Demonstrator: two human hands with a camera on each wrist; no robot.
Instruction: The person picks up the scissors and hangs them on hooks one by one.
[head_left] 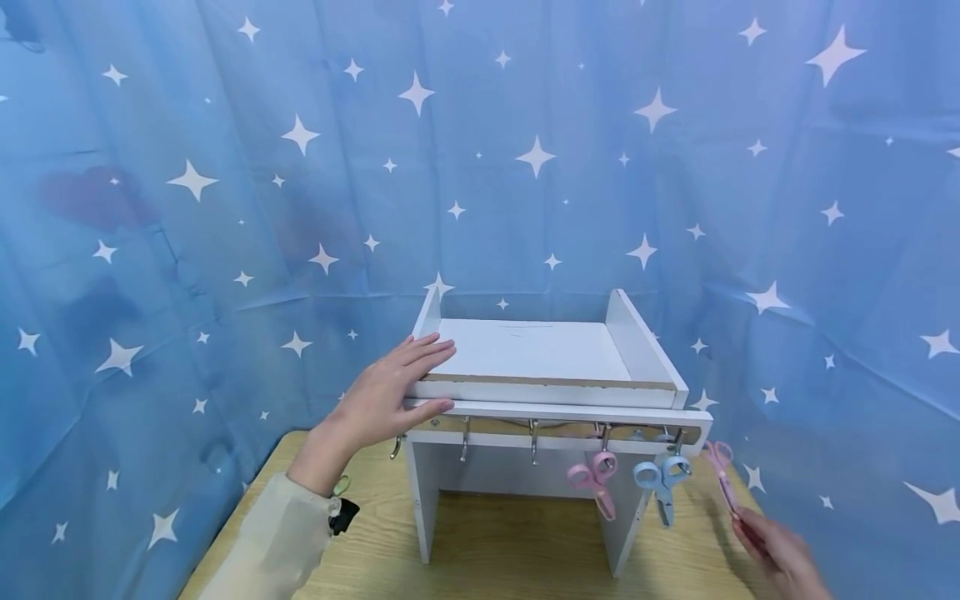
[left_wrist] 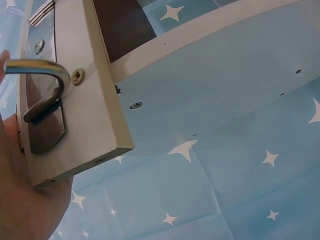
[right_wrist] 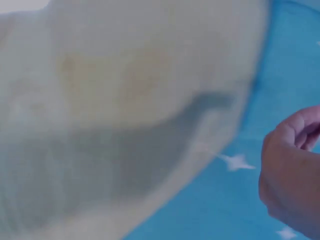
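Observation:
In the head view, a small white shelf stands on the wooden table, with a row of metal hooks along its front rail. My left hand rests on the shelf's left front corner, fingers extended over the top and thumb along the front edge. Pink scissors and blue scissors hang from the hooks at the right. Beyond the rail's right end, my right hand pinches another pair of pink scissors by the blade end, handles up. In the right wrist view those scissors are out of sight.
A wooden table lies under the shelf. Blue cloth with white stars surrounds it at the back and sides. A bare hook juts out near my left hand. Something green with a loop shows beside my left wrist.

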